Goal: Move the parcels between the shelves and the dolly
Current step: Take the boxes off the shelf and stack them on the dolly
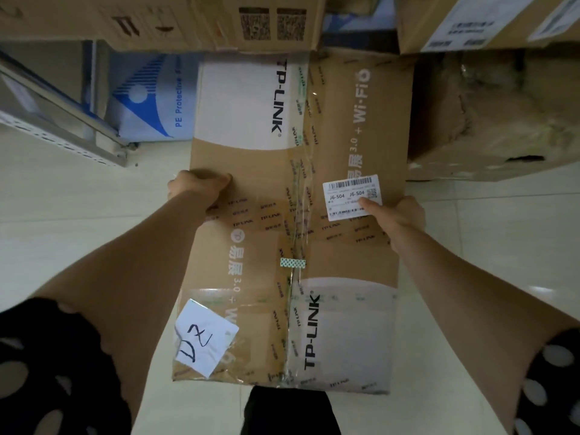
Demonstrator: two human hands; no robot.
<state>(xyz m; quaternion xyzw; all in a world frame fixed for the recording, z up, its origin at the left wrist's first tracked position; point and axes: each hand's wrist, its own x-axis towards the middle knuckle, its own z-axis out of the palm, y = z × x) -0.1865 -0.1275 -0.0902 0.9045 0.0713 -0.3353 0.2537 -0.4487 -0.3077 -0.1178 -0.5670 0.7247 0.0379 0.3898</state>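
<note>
Nearest, dark spotted sleeves (56, 372) frame the view. Between them lies the near end of a long TP-LINK carton (266, 233), with a white handwritten note (205, 339) taped at its near left corner. A short strip of green dotted tape (292, 263) crosses the middle seam.

Halfway along, the hands clamp the carton from opposite sides. The left hand (196, 186) curls over the left edge. The right hand (398, 215) grips the right edge, its thumb lying on a white barcode label (351, 196). The carton sits over the pale tiled floor (78, 199); whether it rests there cannot be told.

Its far end reaches under stacked cartons (188, 23). A blue-and-white bag (150, 98) and a metal shelf frame (62, 133) stand far left, a crumpled brown parcel (496, 120) far right.
</note>
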